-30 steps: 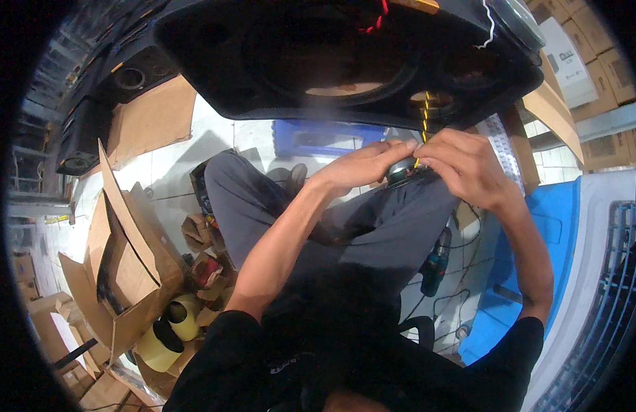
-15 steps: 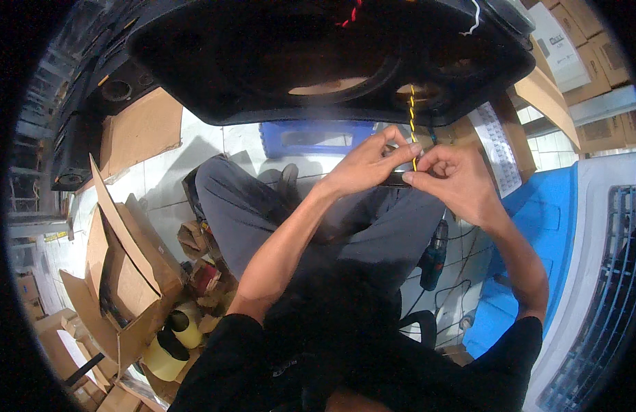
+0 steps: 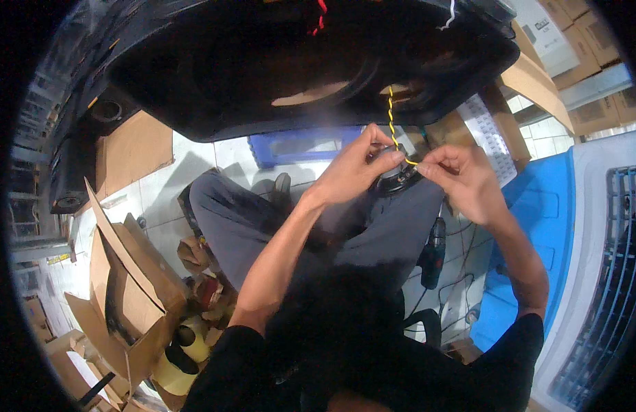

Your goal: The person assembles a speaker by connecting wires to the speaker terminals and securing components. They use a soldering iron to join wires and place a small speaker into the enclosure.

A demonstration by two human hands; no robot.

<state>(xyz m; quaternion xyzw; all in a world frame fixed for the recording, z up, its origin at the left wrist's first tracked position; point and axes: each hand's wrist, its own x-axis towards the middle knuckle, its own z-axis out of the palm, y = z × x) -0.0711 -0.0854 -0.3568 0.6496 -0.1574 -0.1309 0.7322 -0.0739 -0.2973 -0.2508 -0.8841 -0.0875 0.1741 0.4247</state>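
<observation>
A yellow-and-black twisted wire (image 3: 392, 113) hangs from a round opening in the large black speaker cabinet (image 3: 228, 82) in front of me. My left hand (image 3: 359, 170) is closed around a small round black speaker driver (image 3: 395, 184) above my lap, its thumb by the wire's lower end. Part of the driver is hidden behind those fingers. Between thumb and fingertips, my right hand (image 3: 463, 180) pinches the yellow strand of the wire, drawn out sideways beside the driver's terminals. Red wire (image 3: 319, 19) and white wire (image 3: 450, 15) ends dangle higher on the cabinet.
A blue plastic stool (image 3: 263, 151) stands under the cabinet. Near my right knee a power drill (image 3: 433, 254) rests among cables. Open cardboard boxes (image 3: 136, 302) and yellow tape rolls (image 3: 173, 371) lie at left. A large blue and white plastic body (image 3: 531, 240) fills the right side.
The yellow strand now stretches rightward from the left hand to the right fingertips. My hands have moved slightly apart, and more of the driver shows. The whole view has shifted a little.
</observation>
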